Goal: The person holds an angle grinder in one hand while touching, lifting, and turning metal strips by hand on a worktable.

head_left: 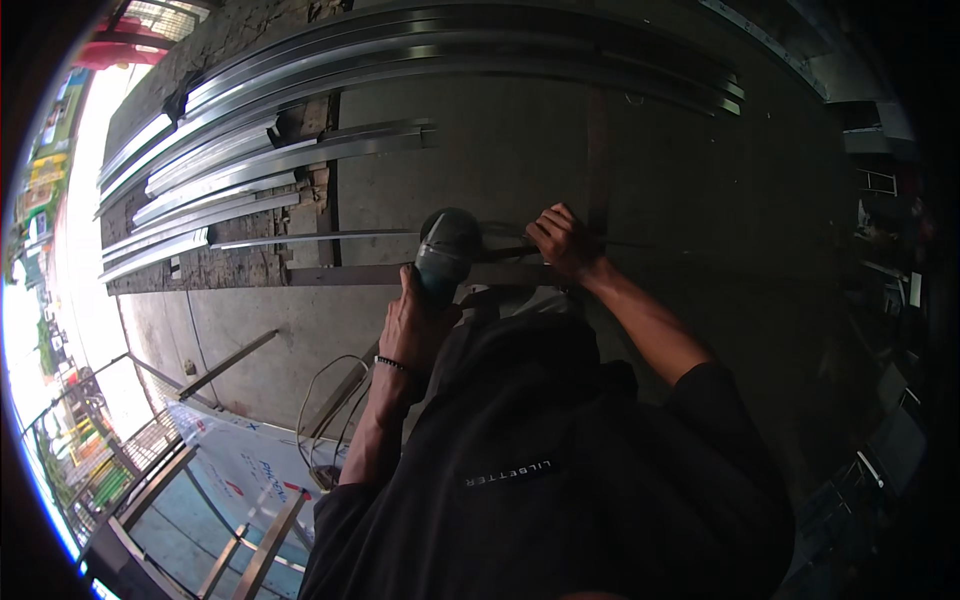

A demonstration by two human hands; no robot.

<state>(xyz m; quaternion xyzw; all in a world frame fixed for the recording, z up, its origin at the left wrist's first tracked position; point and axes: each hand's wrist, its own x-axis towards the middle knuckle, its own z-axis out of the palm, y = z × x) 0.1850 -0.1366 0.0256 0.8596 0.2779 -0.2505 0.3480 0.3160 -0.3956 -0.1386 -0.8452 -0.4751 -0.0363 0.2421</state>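
My left hand [408,325] is wrapped round the body of a dark green angle grinder [440,268], its round head pointing away from me. A thin metal strip [330,238] runs sideways from the rough wooden boards to the grinder's head, which hides part of it. To the right of the grinder, my right hand [565,242] is closed on this strip, the fingers curled over it. The grinder's head appears to be at the strip, but whether its disc touches the metal cannot be made out.
Several long shiny metal channels [400,50] lie across worn wooden boards [240,262] beyond my hands. A dark rail [350,275] crosses just nearer than the strip. Loose cable [305,400] loops beside my left forearm. A printed plastic-covered sheet [235,450] and metal frame bars [270,545] stand lower left.
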